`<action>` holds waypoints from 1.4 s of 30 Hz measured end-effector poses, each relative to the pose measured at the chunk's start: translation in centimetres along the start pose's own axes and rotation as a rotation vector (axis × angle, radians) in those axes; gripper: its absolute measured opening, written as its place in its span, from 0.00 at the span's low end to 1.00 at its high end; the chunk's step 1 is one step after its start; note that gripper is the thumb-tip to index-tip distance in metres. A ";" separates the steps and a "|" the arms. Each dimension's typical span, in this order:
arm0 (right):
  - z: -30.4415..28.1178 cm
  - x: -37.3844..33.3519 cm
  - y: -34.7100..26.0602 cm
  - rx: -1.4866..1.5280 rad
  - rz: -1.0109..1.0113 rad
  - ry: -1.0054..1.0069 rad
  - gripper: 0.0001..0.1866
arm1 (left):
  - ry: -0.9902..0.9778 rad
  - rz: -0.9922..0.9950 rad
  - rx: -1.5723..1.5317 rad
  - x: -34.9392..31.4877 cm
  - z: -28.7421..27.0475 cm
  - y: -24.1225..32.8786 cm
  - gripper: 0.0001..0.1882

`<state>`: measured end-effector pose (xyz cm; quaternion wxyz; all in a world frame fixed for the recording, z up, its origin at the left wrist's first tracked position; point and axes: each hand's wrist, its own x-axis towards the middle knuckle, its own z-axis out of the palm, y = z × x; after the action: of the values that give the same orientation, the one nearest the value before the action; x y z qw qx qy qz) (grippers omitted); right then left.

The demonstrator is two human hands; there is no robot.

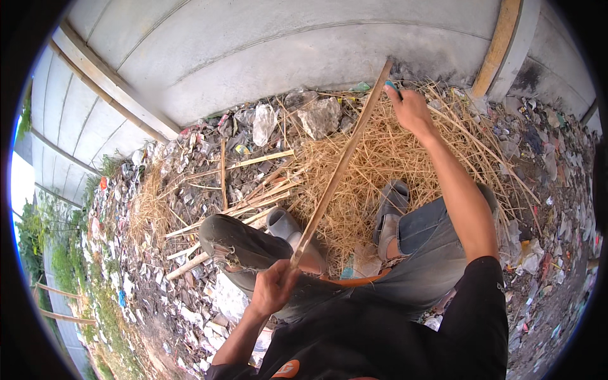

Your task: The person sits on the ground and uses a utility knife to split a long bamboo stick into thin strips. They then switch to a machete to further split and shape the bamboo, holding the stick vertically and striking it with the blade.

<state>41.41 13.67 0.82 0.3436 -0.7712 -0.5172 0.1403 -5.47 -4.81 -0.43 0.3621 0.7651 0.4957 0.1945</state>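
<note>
A long, flat bamboo strip slants from my lap up toward the wall at the far side. My left hand is closed around its near end, just above my thigh. Close to the far end, my right hand is curled beside the strip. Something small and teal shows at its fingertips; whether it is a tool handle or a finger wrapping I cannot tell. A heap of pale, thin bamboo shavings lies under the strip and around my sandalled feet.
Several split bamboo pieces lie left of my feet. A concrete panel wall rises at the far side, with a wooden post against it. Stones sit at its foot. Litter covers the ground around me.
</note>
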 end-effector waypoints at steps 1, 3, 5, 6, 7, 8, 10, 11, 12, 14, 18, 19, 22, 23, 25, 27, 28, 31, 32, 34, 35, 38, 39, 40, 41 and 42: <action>-1.7 1.3 2.2 -0.075 -0.065 0.152 0.38 | -0.080 -0.166 -0.043 -1.8 -1.0 0.4 0.13; -5.8 3.3 4.9 0.005 0.124 0.272 0.40 | -0.087 -0.200 -0.137 -5.1 -2.2 -2.3 0.12; -7.5 3.1 6.1 0.045 0.202 0.358 0.40 | -0.084 -0.141 -0.168 -7.7 -2.3 -7.0 0.11; -7.5 3.0 6.0 0.055 0.191 0.386 0.40 | -0.072 -0.156 -0.203 -7.9 -2.6 -6.6 0.11; -7.6 2.9 5.8 0.064 0.179 0.415 0.40 | -0.059 -0.170 -0.237 -8.1 -2.8 -6.1 0.12; -7.1 2.9 5.8 0.032 0.114 0.405 0.40 | -0.063 -0.201 -0.235 -7.9 -2.7 -6.2 0.12; -5.6 2.5 3.7 0.040 0.008 0.368 0.40 | -0.031 -0.191 -0.275 -7.2 -2.4 -6.4 0.12; -4.8 2.1 2.6 0.045 -0.045 0.349 0.41 | -0.013 -0.187 -0.295 -6.6 -2.3 -6.3 0.12; -4.0 1.4 1.3 0.053 -0.081 0.312 0.40 | 0.012 -0.203 -0.328 -5.8 -2.0 -5.4 0.13; -2.6 0.0 -1.2 0.069 -0.161 0.238 0.40 | 0.005 -0.223 -0.374 -4.1 -1.7 -4.2 0.14; -0.7 -3.4 -4.7 0.032 -0.281 -0.032 0.36 | -0.019 -0.193 -0.499 -1.1 -0.7 -2.8 0.15; 0.0 -4.4 -5.2 0.035 -0.316 -0.067 0.36 | -0.024 -0.174 -0.524 -0.4 -0.3 -2.3 0.15; 1.2 -7.6 -7.2 -0.006 -0.385 -0.209 0.35 | -0.022 -0.139 -0.532 0.7 -0.3 -1.1 0.15; 1.4 -8.4 -7.7 -0.028 -0.401 -0.262 0.35 | -0.025 -0.128 -0.542 0.9 -0.2 -1.0 0.15; 1.9 -9.4 -7.5 -0.066 -0.469 -0.254 0.35 | -0.010 -0.124 -0.533 1.2 -0.2 -0.9 0.15; 2.2 -9.6 -7.2 -0.079 -0.478 -0.262 0.34 | 0.006 -0.131 -0.482 1.2 -0.4 -1.3 0.15; 2.3 -9.4 -7.1 -0.072 -0.454 -0.273 0.34 | 0.014 -0.138 -0.434 1.0 -0.4 -1.9 0.15; 1.8 -7.7 -6.6 -0.062 -0.366 -0.279 0.34 | 0.045 -0.118 -0.289 0.1 -1.1 -2.9 0.15; 1.6 -6.7 -5.9 -0.090 -0.332 -0.266 0.34 | 0.053 -0.100 -0.242 -0.2 -1.4 -3.1 0.15; 1.0 -4.8 -4.7 -0.118 -0.194 -0.271 0.34 | 0.036 -0.070 -0.212 -1.2 -2.5 -3.8 0.14; 0.8 -3.8 -3.7 -0.110 -0.186 -0.215 0.35 | 0.026 -0.053 -0.198 -1.8 -2.9 -4.1 0.13; 0.8 -1.1 0.8 -0.081 -0.128 -0.076 0.35 | -0.006 0.034 -0.069 -2.5 -4.0 -4.1 0.11; 0.6 -0.5 1.1 -0.067 -0.100 -0.055 0.35 | -0.011 0.040 -0.007 -2.7 -4.2 -4.0 0.10; 0.5 -0.2 1.4 -0.053 -0.071 -0.033 0.35 | 0.031 0.055 -0.048 -2.7 -4.0 -4.2 0.10; 0.4 -0.2 2.0 -0.053 -0.060 -0.048 0.35 | 0.040 0.030 -0.028 -2.8 -4.0 -4.9 0.11; 0.1 -0.7 0.9 -0.048 -0.058 -0.073 0.36 | 0.060 -0.006 -0.006 -3.3 -4.2 -5.9 0.11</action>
<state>41.64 12.86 0.05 0.3097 -0.7581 -0.5550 0.1460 -13.32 -4.81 -1.84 0.3498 0.7562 0.5083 0.2178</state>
